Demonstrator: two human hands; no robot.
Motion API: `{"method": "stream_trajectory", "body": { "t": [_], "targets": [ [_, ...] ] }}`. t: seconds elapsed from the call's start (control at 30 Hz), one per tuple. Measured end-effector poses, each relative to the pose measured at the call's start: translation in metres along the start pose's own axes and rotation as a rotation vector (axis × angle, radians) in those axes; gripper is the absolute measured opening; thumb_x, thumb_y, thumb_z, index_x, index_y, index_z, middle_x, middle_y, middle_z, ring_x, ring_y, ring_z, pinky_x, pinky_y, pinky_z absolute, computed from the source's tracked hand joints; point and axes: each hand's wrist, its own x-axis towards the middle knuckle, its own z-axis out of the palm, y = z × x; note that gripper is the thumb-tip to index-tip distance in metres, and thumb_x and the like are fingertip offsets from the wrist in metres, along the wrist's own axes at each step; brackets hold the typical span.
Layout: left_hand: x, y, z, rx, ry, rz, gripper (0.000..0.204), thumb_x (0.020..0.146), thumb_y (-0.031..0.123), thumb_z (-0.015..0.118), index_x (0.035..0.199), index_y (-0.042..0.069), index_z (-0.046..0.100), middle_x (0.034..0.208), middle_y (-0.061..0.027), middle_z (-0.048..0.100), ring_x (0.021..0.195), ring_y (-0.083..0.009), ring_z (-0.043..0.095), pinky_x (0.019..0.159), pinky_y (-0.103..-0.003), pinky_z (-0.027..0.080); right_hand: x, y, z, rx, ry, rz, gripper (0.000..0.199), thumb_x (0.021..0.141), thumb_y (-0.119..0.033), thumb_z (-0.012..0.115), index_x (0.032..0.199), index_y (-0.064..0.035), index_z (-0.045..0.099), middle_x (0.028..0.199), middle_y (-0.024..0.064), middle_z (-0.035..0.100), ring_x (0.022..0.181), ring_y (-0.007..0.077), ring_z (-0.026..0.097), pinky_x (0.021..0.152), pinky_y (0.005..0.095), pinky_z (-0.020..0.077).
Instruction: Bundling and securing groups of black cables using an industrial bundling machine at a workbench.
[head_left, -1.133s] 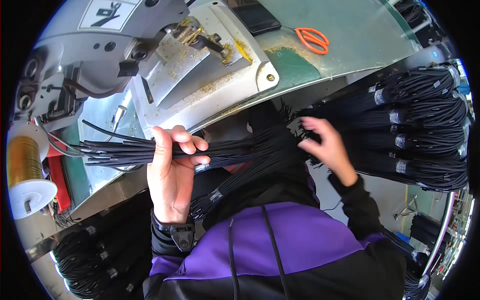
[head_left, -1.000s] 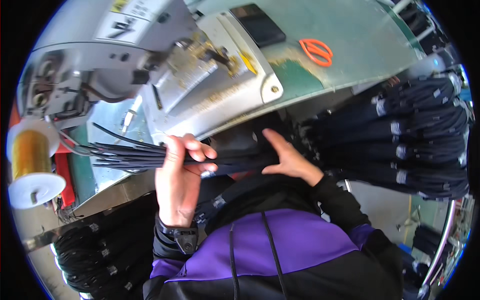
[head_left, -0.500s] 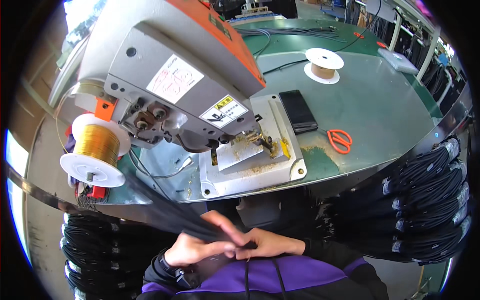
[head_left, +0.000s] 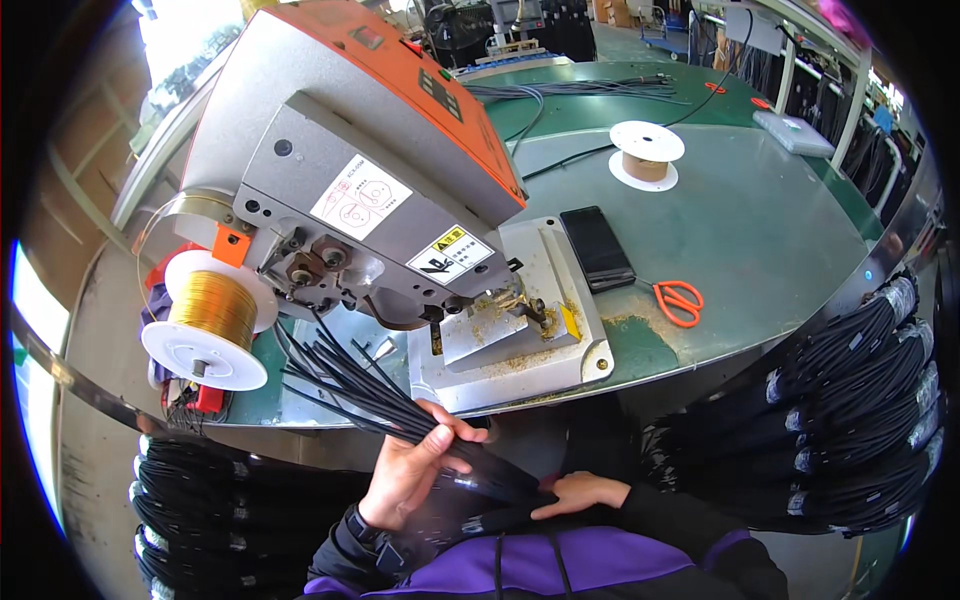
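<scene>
Our left hand (head_left: 405,470) grips cord bundle (head_left: 350,385) just below machine (head_left: 340,180), loose ends fanned toward gold spool (head_left: 210,315). Our right hand (head_left: 580,493) presses bundle's tail, fingers flat. We judge: bundle gathered, not yet under machine head; tying left.

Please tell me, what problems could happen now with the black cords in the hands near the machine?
1. The left hand grips the black cord bundle only at one place; the loose ends fan out and could slip uneven.
2. Those ends point toward the gold thread spool and might snag it.
3. The right hand only rests on the bundle's other end, so it may sag.
</scene>
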Motion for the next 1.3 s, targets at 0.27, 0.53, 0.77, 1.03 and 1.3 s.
{"method": "stream_trajectory", "body": {
  "t": [0.27, 0.53, 0.77, 1.03, 1.3],
  "targets": [
    [0.009, -0.019, 0.004, -0.016, -0.009, -0.052, 0.017, 0.084, 0.012, 0.054, 0.097, 0.003, 0.046, 0.09, -0.0128, 0.057, 0.096, -0.029, 0.056, 0.066, -0.029, 0.054, 0.016, -0.015, -0.001, 0.565, 1.04, -0.754, 0.059, 0.073, -0.032, 0.067, 0.119, -0.0024, 0.046, 0.097, 0.0161, 0.06, 0.091, 0.0244, 0.058, 0.082, 0.0324, 0.0441],
    [0.011, 0.001, 0.019, -0.235, -0.051, 0.009, 0.019, 0.084, 0.013, 0.053, 0.101, 0.004, 0.048, 0.092, -0.011, 0.057, 0.098, -0.0274, 0.055, 0.067, -0.029, 0.054, -0.04, -0.072, -0.024, 0.968, 0.573, -0.6, 0.015, 0.082, -0.017, 0.057, 0.085, -0.0023, 0.059, 0.059, -0.0004, 0.054, 0.056, 0.007, 0.053, 0.057, 0.02, 0.0443],
    [0.015, -0.012, 0.01, -0.258, -0.038, -0.101, 0.018, 0.085, 0.014, 0.053, 0.099, 0.003, 0.053, 0.09, -0.0104, 0.059, 0.09, -0.0231, 0.058, 0.067, -0.027, 0.054, -0.068, -0.075, -0.048, 0.254, 0.776, -0.649, 0.026, 0.078, -0.023, 0.062, 0.092, -0.0011, 0.055, 0.078, 0.0064, 0.056, 0.072, 0.0141, 0.055, 0.066, 0.026, 0.0447],
    [0.028, -0.039, 0.032, -0.105, -0.132, -0.169, 0.018, 0.082, 0.017, 0.059, 0.09, 0.001, 0.058, 0.082, -0.0081, 0.061, 0.079, -0.0158, 0.06, 0.06, -0.022, 0.05, -0.143, -0.087, -0.093, 0.446, 0.985, -0.409, 0.032, 0.08, -0.026, 0.058, 0.095, 0.002, 0.056, 0.072, 0.0024, 0.054, 0.069, 0.0099, 0.053, 0.064, 0.0222, 0.0416],
    [0.022, -0.052, 0.045, 0.012, -0.256, -0.252, 0.019, 0.078, 0.019, 0.064, 0.084, 0.002, 0.059, 0.079, -0.0056, 0.061, 0.072, -0.0122, 0.058, 0.06, -0.022, 0.047, -0.115, -0.096, -0.094, 0.747, 1.231, -0.498, 0.027, 0.087, -0.022, 0.05, 0.072, -0.0003, 0.056, 0.057, -0.004, 0.044, 0.049, 0.0025, 0.035, 0.046, 0.0166, 0.0257]
  ]
}}
